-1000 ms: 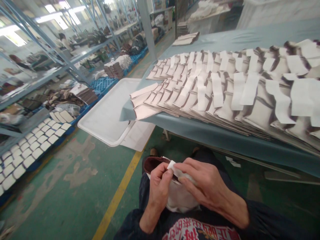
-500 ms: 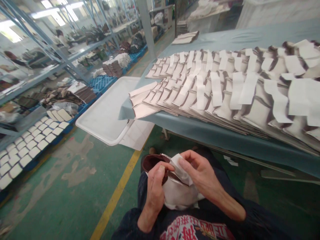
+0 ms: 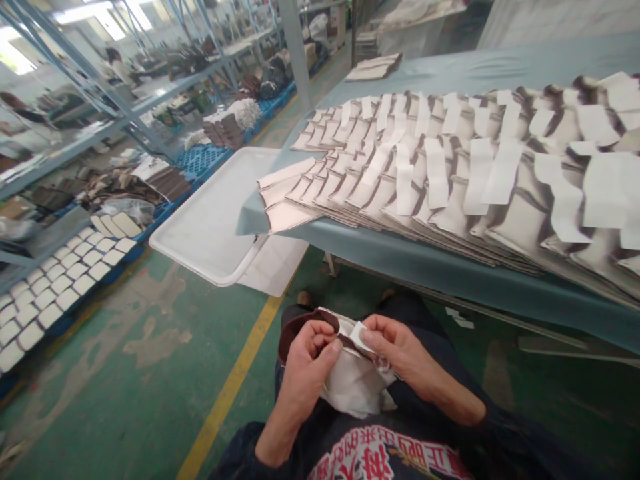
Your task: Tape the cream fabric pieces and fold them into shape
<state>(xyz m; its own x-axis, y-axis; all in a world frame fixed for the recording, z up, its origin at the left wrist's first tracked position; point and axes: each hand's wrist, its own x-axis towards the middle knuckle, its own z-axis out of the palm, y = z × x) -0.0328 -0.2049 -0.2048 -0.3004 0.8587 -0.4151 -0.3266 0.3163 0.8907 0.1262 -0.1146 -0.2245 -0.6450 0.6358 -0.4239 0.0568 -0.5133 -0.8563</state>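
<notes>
A brown and off-white fabric piece (image 3: 353, 377) rests on my lap, its brown part (image 3: 295, 337) curled open at the left. My left hand (image 3: 313, 357) is closed, thumb and forefinger pinching the piece near its upper edge. A small white strip (image 3: 359, 335) is held between the thumb and fingers of my right hand (image 3: 395, 347), right beside the fabric's edge. The two hands are a short gap apart. The underside of the fabric and the rest of the strip are hidden.
Overlapping rows of cream, dark-edged fabric pieces (image 3: 345, 190) with white strips on top cover much of the blue-covered table (image 3: 400, 250) ahead. A white plastic tub (image 3: 200, 250) stands left of it. Shelving (image 3: 117, 117) and pale pads (image 3: 63, 290) lie farther left.
My right hand has turned and drawn the white strip into a smaller, folded-looking shape. My left thumb has shifted down along the fabric's edge.
</notes>
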